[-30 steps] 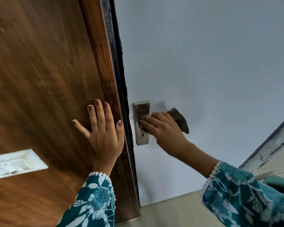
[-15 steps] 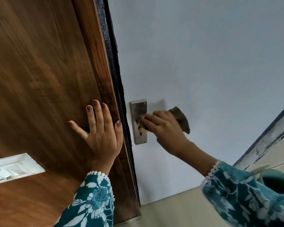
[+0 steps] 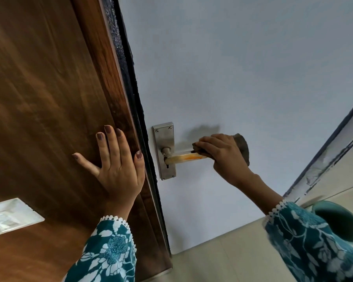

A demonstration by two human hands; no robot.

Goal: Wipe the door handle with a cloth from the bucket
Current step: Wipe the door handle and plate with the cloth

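A pale blue-grey door (image 3: 243, 68) is seen beside a dark wood panel (image 3: 39, 98), against which the left hand (image 3: 118, 169) is laid flat with fingers spread, probably for steadiness. The brown cloth (image 3: 243, 148) is clasped round the outer end of the door handle (image 3: 183, 157) by the right hand (image 3: 225, 154), its fingers closed, so the lever is rubbed along its length; the teal bucket (image 3: 340, 220) sits at lower right

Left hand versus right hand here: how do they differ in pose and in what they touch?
The left hand lies flat and open, fingers spread, on the brown wooden surface; the right hand is curled around a dark cloth on the door handle. The left holds nothing; the right grips the cloth. Both wear teal floral sleeves.
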